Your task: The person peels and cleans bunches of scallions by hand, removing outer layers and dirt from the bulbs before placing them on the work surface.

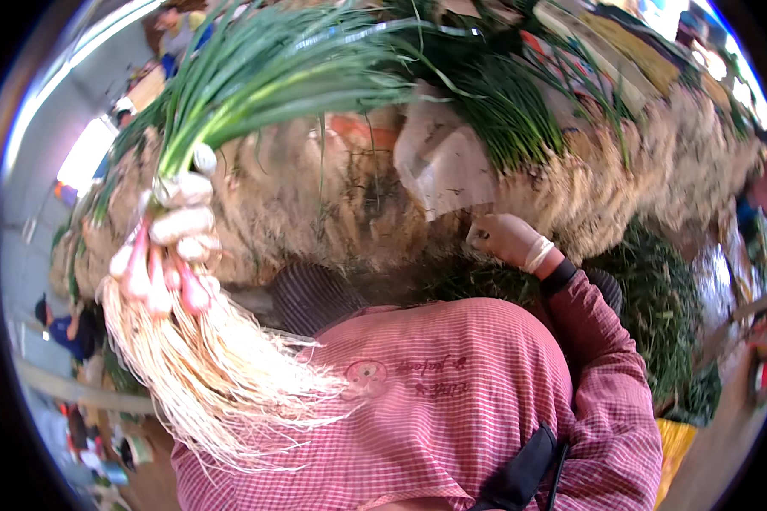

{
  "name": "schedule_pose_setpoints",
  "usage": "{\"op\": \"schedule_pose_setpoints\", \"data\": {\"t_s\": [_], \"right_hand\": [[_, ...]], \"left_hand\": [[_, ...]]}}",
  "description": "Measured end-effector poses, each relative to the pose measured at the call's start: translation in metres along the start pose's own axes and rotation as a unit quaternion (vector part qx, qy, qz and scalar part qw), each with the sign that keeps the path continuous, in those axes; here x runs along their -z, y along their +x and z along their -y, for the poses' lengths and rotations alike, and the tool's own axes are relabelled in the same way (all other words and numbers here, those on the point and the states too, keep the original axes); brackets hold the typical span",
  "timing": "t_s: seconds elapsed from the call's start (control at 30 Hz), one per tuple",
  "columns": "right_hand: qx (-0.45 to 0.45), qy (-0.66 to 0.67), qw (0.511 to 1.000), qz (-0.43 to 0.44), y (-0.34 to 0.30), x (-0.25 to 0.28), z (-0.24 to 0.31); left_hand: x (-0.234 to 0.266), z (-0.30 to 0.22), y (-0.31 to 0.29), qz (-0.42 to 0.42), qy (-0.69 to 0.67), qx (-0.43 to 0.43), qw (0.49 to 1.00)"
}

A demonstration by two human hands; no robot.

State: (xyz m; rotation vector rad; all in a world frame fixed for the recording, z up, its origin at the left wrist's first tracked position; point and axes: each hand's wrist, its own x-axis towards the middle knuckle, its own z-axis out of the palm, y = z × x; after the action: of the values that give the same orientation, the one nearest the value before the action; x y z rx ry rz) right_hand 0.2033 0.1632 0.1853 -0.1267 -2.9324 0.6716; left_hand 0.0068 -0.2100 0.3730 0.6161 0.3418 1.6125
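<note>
My left hand, in a pale glove, is wrapped around a bunch of spring onions held up at the left. Its long green leaves sweep up and to the right, pinkish-white bulbs show below the fingers, and a thick mass of pale roots hangs over my checked shirt. My right hand, also gloved, is closed with curled fingers at the near edge of the heap; whatever is in it, if anything, is hidden. Just above it lies a whitish sheet, with another bundle of spring onions beside it.
A long heap of spring onions with roots facing me runs across in front. Loose green leaves lie piled at the right. My knee is close below the heap. Other people are at the left.
</note>
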Motion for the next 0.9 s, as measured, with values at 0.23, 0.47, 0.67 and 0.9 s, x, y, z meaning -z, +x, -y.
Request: {"op": "schedule_pose_setpoints", "data": {"t_s": [0.23, 0.47, 0.67, 0.9], "right_hand": [[0.141, 0.062, 0.984, 0.084, 0.030, 0.017, 0.050], [0.312, 0.475, 0.803, 0.179, 0.091, 0.043, 0.192], [0.287, 0.536, 0.750, 0.262, 0.117, 0.032, 0.247], [0.186, 0.245, 0.929, 0.206, 0.177, -0.014, 0.192]], "left_hand": [[0.001, -0.019, -0.029, 0.046, 0.005, -0.135, 0.990], [-0.017, -0.020, -0.064, 0.034, -0.002, -0.236, 0.971], [-0.025, -0.011, -0.094, 0.044, -0.042, -0.269, 0.961], [-0.048, 0.008, -0.135, 0.074, -0.127, -0.305, 0.941]]}}
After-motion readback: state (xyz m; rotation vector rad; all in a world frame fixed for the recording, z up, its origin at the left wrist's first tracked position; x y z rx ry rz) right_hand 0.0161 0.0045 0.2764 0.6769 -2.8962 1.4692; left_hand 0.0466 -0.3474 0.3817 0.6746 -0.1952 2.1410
